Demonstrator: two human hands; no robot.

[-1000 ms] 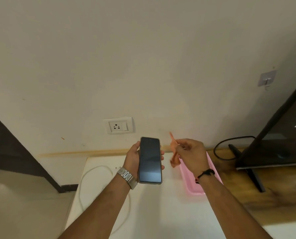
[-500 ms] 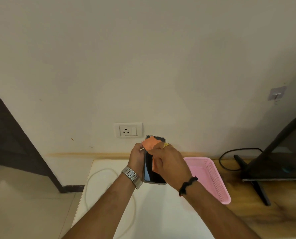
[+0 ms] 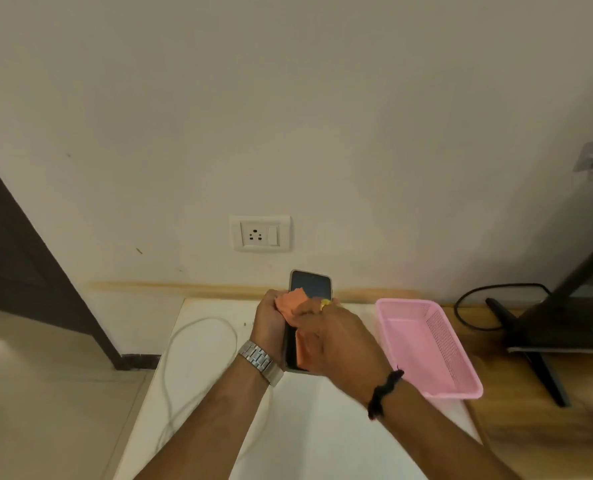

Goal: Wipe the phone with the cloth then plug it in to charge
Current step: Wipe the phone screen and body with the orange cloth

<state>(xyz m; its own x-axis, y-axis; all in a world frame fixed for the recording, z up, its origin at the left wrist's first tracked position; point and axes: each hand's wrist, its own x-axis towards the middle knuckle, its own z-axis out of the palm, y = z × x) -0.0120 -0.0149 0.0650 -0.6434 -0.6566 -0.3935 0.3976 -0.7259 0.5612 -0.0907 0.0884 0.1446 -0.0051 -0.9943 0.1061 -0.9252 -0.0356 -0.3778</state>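
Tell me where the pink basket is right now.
In the head view the pink basket sits right of centre on the table, just right of the right hand wiping the phone, left of the TV stand.

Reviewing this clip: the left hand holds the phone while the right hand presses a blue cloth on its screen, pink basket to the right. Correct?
Not quite. In the head view the cloth is orange, not blue. The left hand does hold the phone, the right hand presses the cloth on its screen, and the pink basket sits to the right.
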